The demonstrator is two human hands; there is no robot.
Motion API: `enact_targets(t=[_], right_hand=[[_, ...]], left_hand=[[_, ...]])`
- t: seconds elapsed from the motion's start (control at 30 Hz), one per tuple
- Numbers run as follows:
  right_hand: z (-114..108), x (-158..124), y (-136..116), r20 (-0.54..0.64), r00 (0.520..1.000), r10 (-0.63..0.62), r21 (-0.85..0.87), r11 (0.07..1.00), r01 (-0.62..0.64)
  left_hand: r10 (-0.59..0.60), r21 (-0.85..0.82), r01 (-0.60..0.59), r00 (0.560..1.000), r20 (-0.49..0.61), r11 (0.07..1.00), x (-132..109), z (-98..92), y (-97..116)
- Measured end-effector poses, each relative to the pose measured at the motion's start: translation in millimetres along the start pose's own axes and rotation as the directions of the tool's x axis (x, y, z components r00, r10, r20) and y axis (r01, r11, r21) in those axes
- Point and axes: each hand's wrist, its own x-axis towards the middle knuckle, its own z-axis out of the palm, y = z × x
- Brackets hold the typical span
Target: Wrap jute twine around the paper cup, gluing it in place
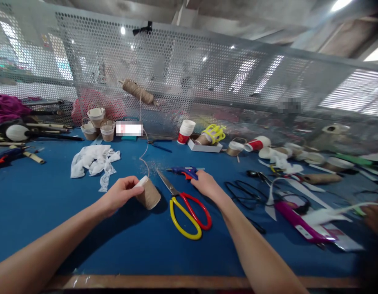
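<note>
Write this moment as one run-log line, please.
left hand: holding brown cup | right hand: grasping blue glue gun | scissors: on table between hands | twine: cup to spool

Left hand (123,191) bare; left forearm (63,237) slim, uncovered down to 8 o'clock. Right hand (207,185) bare; right forearm (250,245) same, uncovered toward 5 o'clock.

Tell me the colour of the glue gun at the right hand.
The glue gun is blue, with an orange-red trigger; see the head view.
</note>
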Motion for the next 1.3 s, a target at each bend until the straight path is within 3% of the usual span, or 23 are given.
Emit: enact_targets(t=[0.17,0.27,0.4,0.5,0.63,0.8,1.03,1.3], right_hand=[[-13,-19,-10,-0.064,0.998,-0.026,0.310,0.950,0.044],[-19,-37,-21,0.032,0.992,-0.125,0.518,0.850,0.090],[-20,-57,-35,0.156,0.944,-0.290,0.743,0.664,0.081],[-18,-69,-44,0.181,0.916,-0.358,0.717,0.686,0.126],[-15,-81,-51,0.205,0.908,-0.365,0.570,0.799,0.193],[-8,-85,-50,0.116,0.915,-0.387,0.350,0.878,0.327],[-5,-88,-49,0.012,0.864,-0.503,0.225,0.843,0.488],[-3,-88,-53,-0.076,0.765,-0.639,0.080,0.761,0.644]], left_hand=[[-0.023,0.029,0.021,0.997,0.080,0.999,-3,-3.8,2],[-0.009,0.017,0.007,0.996,0.091,1.000,-3,-3.9,0],[0.007,0.000,-0.007,0.998,0.065,1.000,-1,-4.1,-3],[0.021,-0.032,-0.020,0.999,0.043,0.999,1,-4.7,-4],[0.018,-0.045,-0.017,0.999,0.027,0.999,3,-5.0,-6],[0.039,-0.012,-0.039,0.999,0.029,0.999,1,-2.9,-8],[0.052,-0.017,-0.051,0.998,0.019,0.999,0,-0.2,-10],[0.080,0.041,-0.080,0.997,0.002,0.996,1,-1.3,-14]])
